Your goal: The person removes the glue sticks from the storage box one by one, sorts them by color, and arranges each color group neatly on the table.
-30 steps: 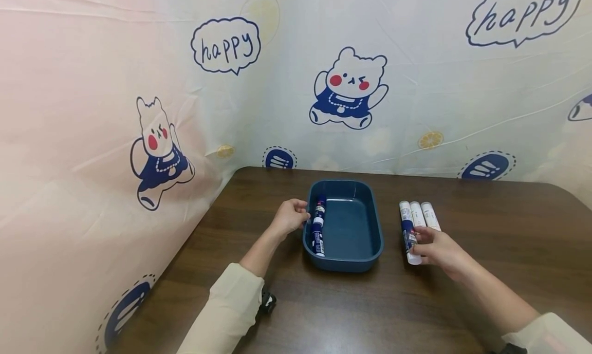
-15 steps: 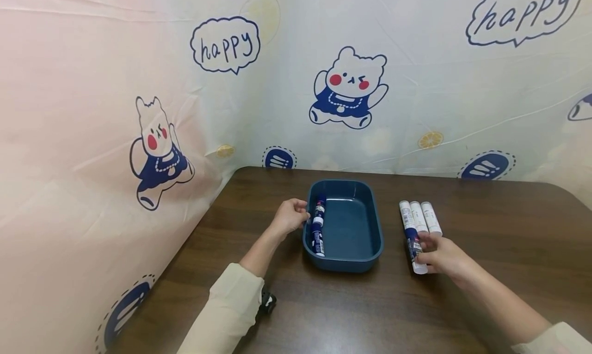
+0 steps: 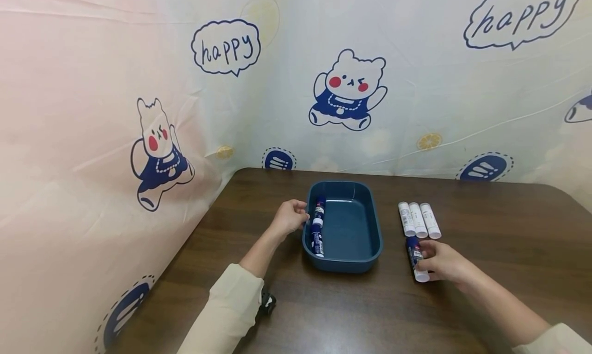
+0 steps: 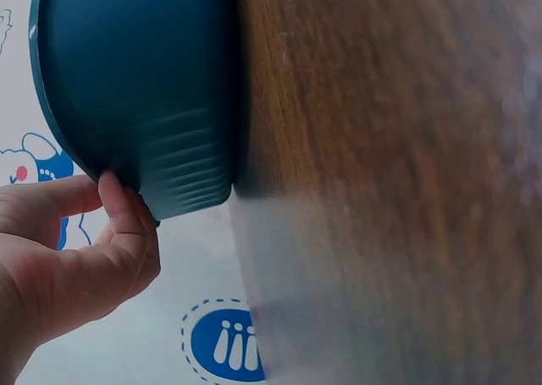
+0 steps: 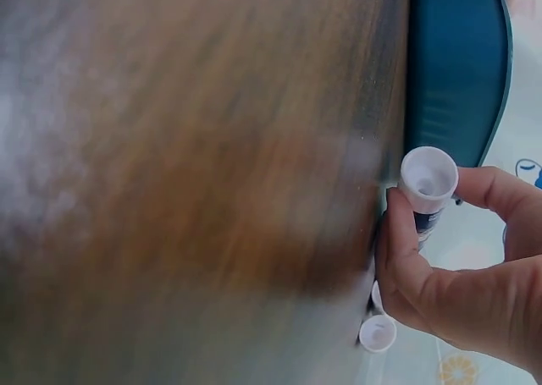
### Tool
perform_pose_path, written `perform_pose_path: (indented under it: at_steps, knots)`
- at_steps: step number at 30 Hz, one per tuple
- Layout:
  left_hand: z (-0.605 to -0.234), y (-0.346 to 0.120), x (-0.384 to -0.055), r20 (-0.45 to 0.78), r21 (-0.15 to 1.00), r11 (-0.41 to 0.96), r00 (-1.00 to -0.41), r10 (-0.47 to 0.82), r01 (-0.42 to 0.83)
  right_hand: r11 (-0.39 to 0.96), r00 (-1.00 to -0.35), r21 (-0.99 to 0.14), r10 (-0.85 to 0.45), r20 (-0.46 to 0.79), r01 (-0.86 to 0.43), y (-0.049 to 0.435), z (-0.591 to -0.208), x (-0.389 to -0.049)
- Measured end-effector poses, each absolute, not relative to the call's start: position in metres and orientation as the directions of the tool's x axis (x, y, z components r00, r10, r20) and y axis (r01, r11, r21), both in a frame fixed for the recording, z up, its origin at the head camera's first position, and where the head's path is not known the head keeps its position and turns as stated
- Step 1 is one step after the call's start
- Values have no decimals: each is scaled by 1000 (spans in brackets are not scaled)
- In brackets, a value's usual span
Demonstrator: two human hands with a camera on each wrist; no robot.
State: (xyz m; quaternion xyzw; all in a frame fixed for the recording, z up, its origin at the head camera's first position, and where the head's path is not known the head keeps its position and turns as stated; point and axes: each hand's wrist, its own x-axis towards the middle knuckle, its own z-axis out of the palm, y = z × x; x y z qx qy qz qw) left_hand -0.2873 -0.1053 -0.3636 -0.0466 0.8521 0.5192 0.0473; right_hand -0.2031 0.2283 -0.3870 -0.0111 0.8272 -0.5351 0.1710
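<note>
With my right hand (image 3: 444,261) I grip a blue-labelled glue stick (image 3: 414,256) between thumb and fingers, just in front of a row of three white sticks (image 3: 418,220). Its hollow white end (image 5: 429,175) faces the camera in the right wrist view. My left hand (image 3: 290,217) pinches the left rim of a dark blue rectangular box (image 3: 350,266), thumb on one side and fingers on the other, as the left wrist view shows too. Inside the box, two blue-labelled glue sticks (image 3: 318,225) lie end to end along the left wall.
The brown wooden table (image 3: 351,313) carries everything. A printed cloth (image 3: 277,97) with cartoon figures hangs behind it and down the left side. The box stands between my two hands, left of the white sticks.
My right hand has drawn the blue-labelled glue stick toward me and slightly right, from beside the white sticks to in front of them. My left hand stays on the box rim.
</note>
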Motion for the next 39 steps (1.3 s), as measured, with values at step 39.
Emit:
perform_pose_path:
  at_steps: [39]
  knots:
    - [-362,-104,-287,-122,882,455,-992,-24,-120,638,-958,-767,-174,-227,66,226,-389,-211]
